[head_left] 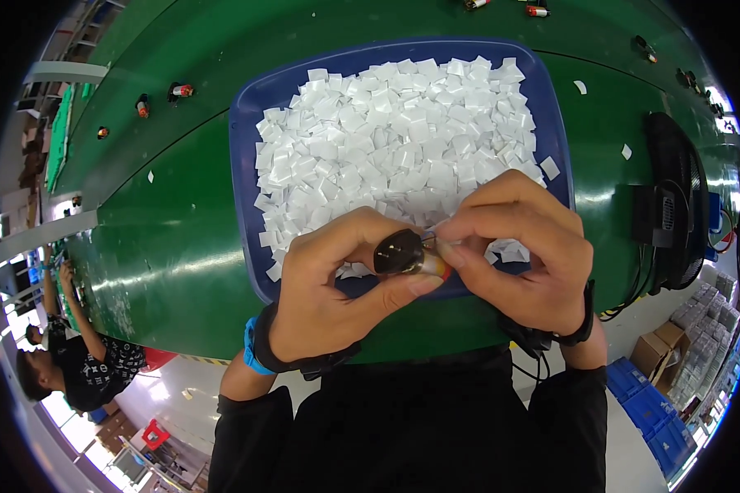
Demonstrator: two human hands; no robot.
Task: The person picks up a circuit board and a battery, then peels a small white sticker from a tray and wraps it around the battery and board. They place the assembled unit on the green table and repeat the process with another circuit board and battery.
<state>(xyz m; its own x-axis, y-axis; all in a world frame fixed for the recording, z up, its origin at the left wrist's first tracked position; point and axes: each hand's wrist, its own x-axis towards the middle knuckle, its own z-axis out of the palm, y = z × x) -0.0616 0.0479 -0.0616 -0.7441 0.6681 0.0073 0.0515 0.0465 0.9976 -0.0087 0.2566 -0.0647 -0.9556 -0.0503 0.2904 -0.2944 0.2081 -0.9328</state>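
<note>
The small black-capped part (400, 251) is above the near side of the blue tray (242, 181). The left hand (325, 287) has its fingers closed around it; the right hand's (534, 246) fingers pinch together beside it, holding what, I cannot tell. It seems light and stiff, the glossy cap slippery; better grip its body.
</note>
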